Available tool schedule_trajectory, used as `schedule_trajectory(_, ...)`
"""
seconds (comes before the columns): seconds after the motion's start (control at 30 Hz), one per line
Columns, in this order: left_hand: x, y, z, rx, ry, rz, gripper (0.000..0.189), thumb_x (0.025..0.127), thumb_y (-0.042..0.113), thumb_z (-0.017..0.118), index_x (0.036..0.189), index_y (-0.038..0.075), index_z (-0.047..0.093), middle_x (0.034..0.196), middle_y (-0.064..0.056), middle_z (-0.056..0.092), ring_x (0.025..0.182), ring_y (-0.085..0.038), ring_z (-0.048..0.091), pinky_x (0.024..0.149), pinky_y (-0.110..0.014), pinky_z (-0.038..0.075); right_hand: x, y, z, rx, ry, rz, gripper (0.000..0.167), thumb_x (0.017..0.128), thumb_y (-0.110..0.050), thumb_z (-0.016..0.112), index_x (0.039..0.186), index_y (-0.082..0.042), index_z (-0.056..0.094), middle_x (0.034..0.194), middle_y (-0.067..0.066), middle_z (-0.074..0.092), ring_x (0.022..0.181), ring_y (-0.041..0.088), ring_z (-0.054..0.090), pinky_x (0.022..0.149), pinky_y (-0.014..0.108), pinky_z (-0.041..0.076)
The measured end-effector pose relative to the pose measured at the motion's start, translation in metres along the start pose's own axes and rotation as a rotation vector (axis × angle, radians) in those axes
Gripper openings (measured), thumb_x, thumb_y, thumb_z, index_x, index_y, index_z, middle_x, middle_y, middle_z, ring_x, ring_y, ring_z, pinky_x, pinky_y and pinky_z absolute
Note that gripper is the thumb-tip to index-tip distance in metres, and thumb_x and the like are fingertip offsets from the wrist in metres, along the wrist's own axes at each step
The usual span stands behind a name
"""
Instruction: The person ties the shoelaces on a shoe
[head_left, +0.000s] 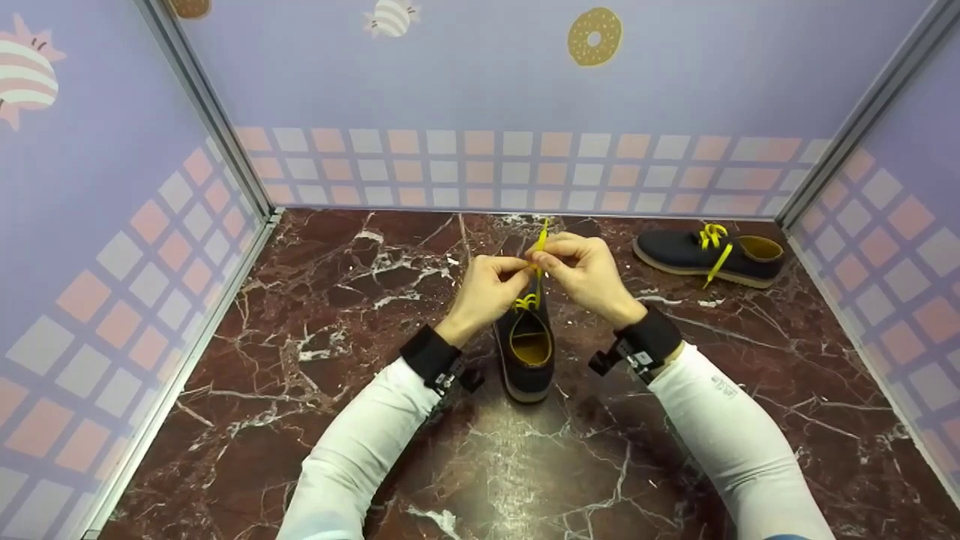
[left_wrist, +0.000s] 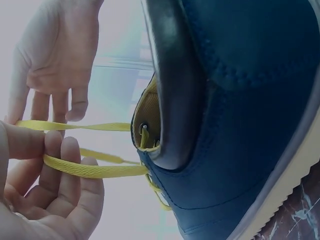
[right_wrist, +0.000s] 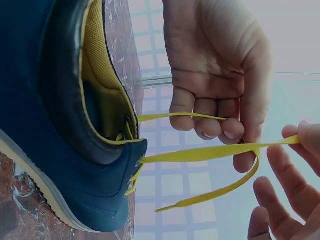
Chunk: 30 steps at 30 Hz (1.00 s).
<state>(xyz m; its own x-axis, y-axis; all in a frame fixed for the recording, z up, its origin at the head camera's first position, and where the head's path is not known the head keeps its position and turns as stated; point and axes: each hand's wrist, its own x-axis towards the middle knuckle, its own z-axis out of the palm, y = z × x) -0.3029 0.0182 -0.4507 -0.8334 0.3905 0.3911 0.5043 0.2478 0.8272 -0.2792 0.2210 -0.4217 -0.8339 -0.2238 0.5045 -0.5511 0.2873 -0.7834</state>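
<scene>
A dark navy shoe [head_left: 526, 384] with a yellow lining stands upright on the floor, its heel toward me. Above its front, my left hand [head_left: 486, 291] and my right hand [head_left: 591, 276] meet, fingertips close together. Both pinch the yellow shoelace [head_left: 541, 241], whose end sticks up past the fingers. In the left wrist view, lace strands [left_wrist: 100, 171] run from the eyelets to the curled fingers. The right wrist view shows one strand drawn taut to my right thumb and index finger, and a loose lace tip [right_wrist: 200, 199] hanging below. How the strands cross between the fingers is partly hidden.
A second navy shoe [head_left: 667, 251], its yellow lace tied in a bow, lies at the back right near the wall. Patterned lilac panels [head_left: 480, 82] enclose the back and both sides. The floor [head_left: 337, 405] is dark red marble with white veins.
</scene>
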Motion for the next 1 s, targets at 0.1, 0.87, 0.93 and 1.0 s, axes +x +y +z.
schedule_trajectory(0.1, 0.000, 0.000, 0.000, -0.008, -0.028, 0.004, 0.025, 0.098, 0.009, 0.070, 0.113, 0.004, 0.089, 0.095, -0.016, 0.086, 0.069, -0.002, 0.061, 0.062, -0.016, 0.044, 0.004, 0.000, 0.002, 0.011, -0.021, -0.002, 0.013, 0.104, 0.002, 0.075, 0.109, 0.006, 0.086, 0.113, 0.027, 0.082, 0.104, 0.003, 0.074, 0.090, 0.019, 0.062)
schedule_trajectory(0.87, 0.001, -0.002, 0.005, -0.039, -0.027, -0.014, 0.035, 0.109, 0.015, 0.068, 0.080, -0.004, 0.075, 0.062, 0.002, 0.059, 0.055, -0.002, 0.046, 0.055, -0.018, 0.035, 0.013, 0.009, 0.003, 0.006, -0.119, 0.233, 0.027, 0.112, -0.018, 0.068, 0.119, 0.002, 0.085, 0.104, 0.025, 0.083, 0.058, 0.004, 0.052, 0.058, 0.018, 0.044)
schedule_trajectory(0.93, 0.000, -0.003, 0.006, -0.059, -0.021, -0.027, 0.034, 0.110, 0.014, 0.068, 0.082, -0.002, 0.076, 0.065, -0.010, 0.066, 0.056, -0.002, 0.048, 0.056, -0.018, 0.038, 0.011, 0.011, -0.001, -0.013, -0.133, 0.265, 0.031, 0.114, -0.023, 0.066, 0.121, 0.000, 0.085, 0.102, 0.016, 0.084, 0.057, 0.003, 0.049, 0.059, 0.019, 0.043)
schedule_trajectory(1.0, 0.000, -0.004, 0.006, -0.078, -0.018, -0.034, 0.033, 0.110, 0.014, 0.067, 0.083, -0.002, 0.077, 0.071, -0.022, 0.069, 0.057, -0.002, 0.050, 0.056, -0.018, 0.039, 0.009, 0.013, -0.005, -0.023, -0.144, 0.286, 0.034, 0.115, -0.026, 0.064, 0.121, -0.001, 0.086, 0.091, 0.006, 0.082, 0.056, 0.003, 0.046, 0.059, 0.019, 0.041)
